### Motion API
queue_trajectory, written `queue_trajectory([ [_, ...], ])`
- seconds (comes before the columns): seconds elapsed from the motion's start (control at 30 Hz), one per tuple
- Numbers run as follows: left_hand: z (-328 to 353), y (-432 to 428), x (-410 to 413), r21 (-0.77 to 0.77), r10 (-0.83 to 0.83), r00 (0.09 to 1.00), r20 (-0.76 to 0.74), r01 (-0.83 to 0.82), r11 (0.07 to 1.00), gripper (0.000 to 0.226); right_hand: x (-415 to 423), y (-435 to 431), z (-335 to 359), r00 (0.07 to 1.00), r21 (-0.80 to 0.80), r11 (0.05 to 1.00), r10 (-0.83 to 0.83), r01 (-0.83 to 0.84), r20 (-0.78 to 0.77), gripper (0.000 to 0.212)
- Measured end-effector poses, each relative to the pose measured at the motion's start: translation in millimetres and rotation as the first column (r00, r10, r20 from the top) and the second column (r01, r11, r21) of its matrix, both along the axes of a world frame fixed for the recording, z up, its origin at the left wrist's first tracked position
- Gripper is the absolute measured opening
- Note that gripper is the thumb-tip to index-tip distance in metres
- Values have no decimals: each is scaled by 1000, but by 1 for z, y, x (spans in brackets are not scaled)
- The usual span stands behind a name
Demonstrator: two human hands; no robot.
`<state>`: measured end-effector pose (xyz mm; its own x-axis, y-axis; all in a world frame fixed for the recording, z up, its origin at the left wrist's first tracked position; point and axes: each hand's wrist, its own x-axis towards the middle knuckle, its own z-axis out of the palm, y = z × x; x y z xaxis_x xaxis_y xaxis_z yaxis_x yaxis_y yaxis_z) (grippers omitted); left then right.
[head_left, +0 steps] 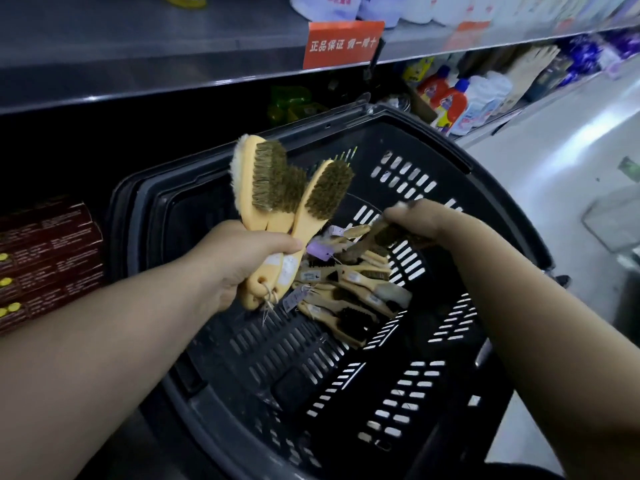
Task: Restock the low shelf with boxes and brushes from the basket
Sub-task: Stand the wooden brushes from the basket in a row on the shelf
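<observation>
A: The left hand (239, 258) grasps 3 brushes (273, 188) by the handles, fanned above the basket (433, 147). And the right hand (426, 220)?

B: Its fingers curl on a loose brush (377, 237) over the pile (346, 292), though it is blurred. I think it should lift straight up, so the tags do not catch.

A: Where is free room?

B: To the left, the low shelf (69, 168) looks open above the red boxes (52, 251), but it is dark there. Mind the basket rim and the upper shelf edge (173, 74).

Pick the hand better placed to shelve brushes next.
Left. The left hand grips three brushes, on the side where the shelf's red boxes stand; the right hand is over the basket, pinching a brown brush.
</observation>
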<state>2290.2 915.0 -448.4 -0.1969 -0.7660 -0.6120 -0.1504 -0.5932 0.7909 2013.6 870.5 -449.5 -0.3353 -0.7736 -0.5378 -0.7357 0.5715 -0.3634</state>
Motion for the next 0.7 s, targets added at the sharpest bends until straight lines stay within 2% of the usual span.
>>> queue_trajectory([
  [0.07,3,4,-3,-19,-3,1000,-18,2,1000,28,10,15,27,981,-107,989,-81,102,179,39],
  [0.13,7,10,-6,-46,-8,999,-50,6,999,29,23,32,51,933,-136,976,-113,169,342,35],
  [0.23,15,19,-9,-77,-50,992,-114,41,996,39,43,55,71,877,-147,971,-97,187,471,31],
  [0.27,17,21,-9,-83,-65,990,-126,55,995,42,50,61,74,866,-149,973,-83,178,493,29],
  [0.47,20,28,-3,-67,-115,972,-204,103,992,24,69,73,73,836,-169,976,-25,140,548,34],
  [0.57,19,28,1,-53,-109,976,-187,100,994,20,67,73,73,816,-139,981,-30,134,577,34],
  [0.7,16,25,3,-38,-46,982,-185,39,999,21,62,70,83,715,-104,979,-54,176,697,35],
])
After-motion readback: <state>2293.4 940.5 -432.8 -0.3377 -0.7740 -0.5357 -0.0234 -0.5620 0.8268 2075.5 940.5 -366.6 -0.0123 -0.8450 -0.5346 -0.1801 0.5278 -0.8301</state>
